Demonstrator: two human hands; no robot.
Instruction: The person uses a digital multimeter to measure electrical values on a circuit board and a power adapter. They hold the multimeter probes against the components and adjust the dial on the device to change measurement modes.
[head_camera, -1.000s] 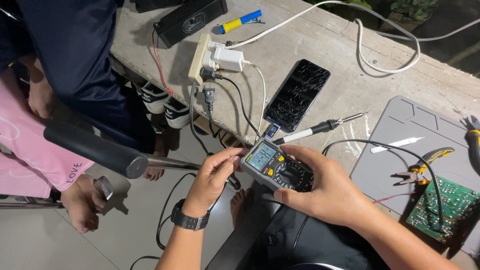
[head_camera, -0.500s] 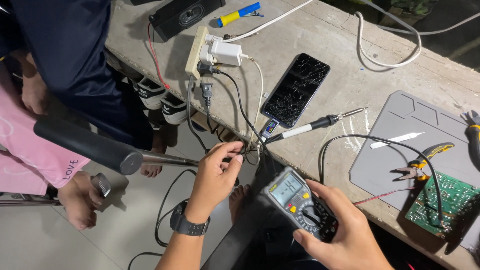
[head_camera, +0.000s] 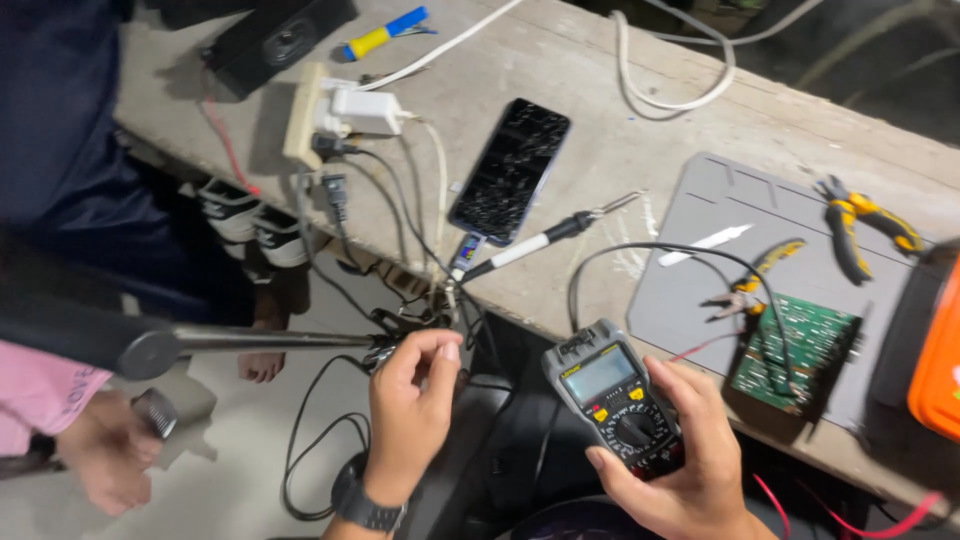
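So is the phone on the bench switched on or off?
It looks off: the phone lies flat, its cracked screen all black, though a cable is plugged in. It could just be asleep.

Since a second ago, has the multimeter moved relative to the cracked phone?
Yes. The multimeter, in the right hand, has moved down and right, away from the cracked phone toward the near table edge.

A phone (head_camera: 511, 170) is lying on the bench (head_camera: 600, 90), with a soldering iron (head_camera: 545, 240) just right of it. Further right, a circuit board (head_camera: 795, 350) is sitting on a mat (head_camera: 700, 290), pliers (head_camera: 865, 225) lying behind it. A power strip (head_camera: 305, 115) is lying left of the phone.
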